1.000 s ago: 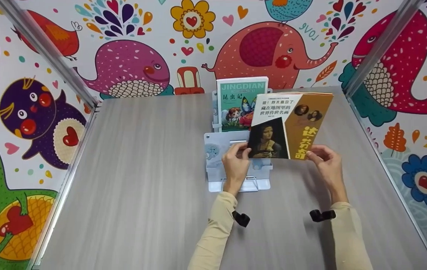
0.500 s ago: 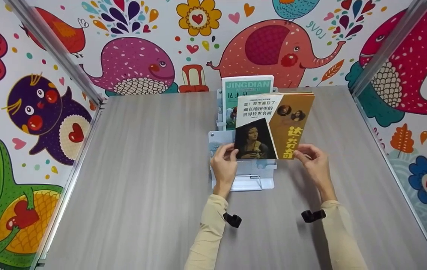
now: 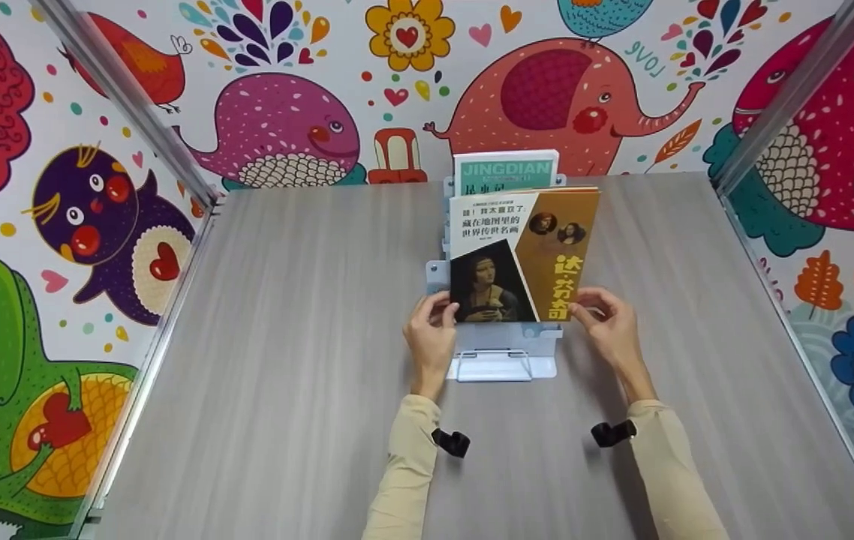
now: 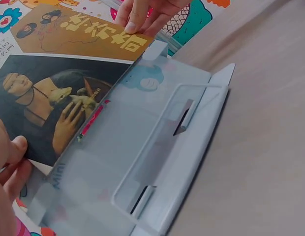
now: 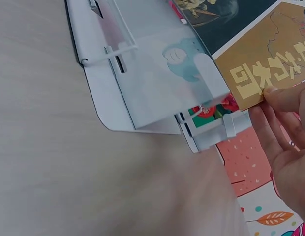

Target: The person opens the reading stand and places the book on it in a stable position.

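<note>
A book (image 3: 521, 259) with a white and brown cover and a portrait painting is held up in front of a pale metal book stand (image 3: 502, 341). My left hand (image 3: 429, 337) pinches its lower left corner, and my right hand (image 3: 611, 334) pinches the lower right one between thumb and fingers. Behind it, a green-covered book (image 3: 506, 169) stands in the stand's rear tier, mostly hidden now. In the left wrist view, the held book's bottom edge overlaps the upper part of the stand's front panel (image 4: 113, 142). A wire support (image 5: 124, 29) folds out at the stand's foot.
The stand rests on a grey wood-grain table (image 3: 284, 337). Walls printed with cartoon animals (image 3: 284, 127) rise behind and at both sides, with metal frame bars (image 3: 123, 97) at the corners. Black wrist cameras (image 3: 451, 442) sit by both cuffs.
Both hands have carried the book left, from the stand's right side to squarely before it. It now covers most of the green book and the front tier's upper part. The head view has shifted slightly.
</note>
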Motion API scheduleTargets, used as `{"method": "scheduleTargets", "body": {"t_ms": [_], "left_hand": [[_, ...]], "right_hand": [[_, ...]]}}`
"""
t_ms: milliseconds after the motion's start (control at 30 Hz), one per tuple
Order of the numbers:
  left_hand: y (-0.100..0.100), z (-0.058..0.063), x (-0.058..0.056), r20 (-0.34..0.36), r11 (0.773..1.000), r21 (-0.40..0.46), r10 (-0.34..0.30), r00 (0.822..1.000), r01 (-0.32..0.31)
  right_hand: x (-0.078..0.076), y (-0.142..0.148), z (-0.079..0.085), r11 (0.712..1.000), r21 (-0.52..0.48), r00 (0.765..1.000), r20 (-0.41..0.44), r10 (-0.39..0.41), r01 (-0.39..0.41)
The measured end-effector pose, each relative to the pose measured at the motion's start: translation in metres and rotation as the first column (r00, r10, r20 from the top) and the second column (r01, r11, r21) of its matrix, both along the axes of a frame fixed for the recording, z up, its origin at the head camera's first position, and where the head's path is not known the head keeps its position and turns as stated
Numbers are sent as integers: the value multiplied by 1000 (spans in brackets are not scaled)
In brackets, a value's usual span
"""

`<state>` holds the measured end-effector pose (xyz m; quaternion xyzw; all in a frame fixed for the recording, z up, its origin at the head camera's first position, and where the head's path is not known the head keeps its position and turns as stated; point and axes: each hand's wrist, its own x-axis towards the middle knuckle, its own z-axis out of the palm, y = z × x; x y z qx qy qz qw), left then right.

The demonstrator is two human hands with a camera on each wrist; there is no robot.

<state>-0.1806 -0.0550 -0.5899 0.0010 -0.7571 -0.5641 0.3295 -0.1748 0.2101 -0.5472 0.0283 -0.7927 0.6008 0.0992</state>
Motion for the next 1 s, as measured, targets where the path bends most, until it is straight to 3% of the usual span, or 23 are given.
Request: {"method": "scheduleTargets", "body": {"t_ms": [333, 600, 833, 1000], "left_hand": [[-13, -8, 5, -39, 1000, -10, 5, 999, -6], [-21, -14, 8, -3, 999, -53, -10, 1000, 10], [-22, -18, 13, 65, 999, 2, -36, 997, 36], [-22, -21, 15, 72, 999, 20, -42, 997, 40]], "right_hand": [[2, -11, -4, 999, -24, 1000, 6, 25, -25], [4, -15, -6, 1000, -11, 1000, 14, 27, -27], [6, -18, -10, 999, -38, 999, -28, 23, -24], [8, -19, -13, 998, -47, 999, -39, 27, -29]]}}
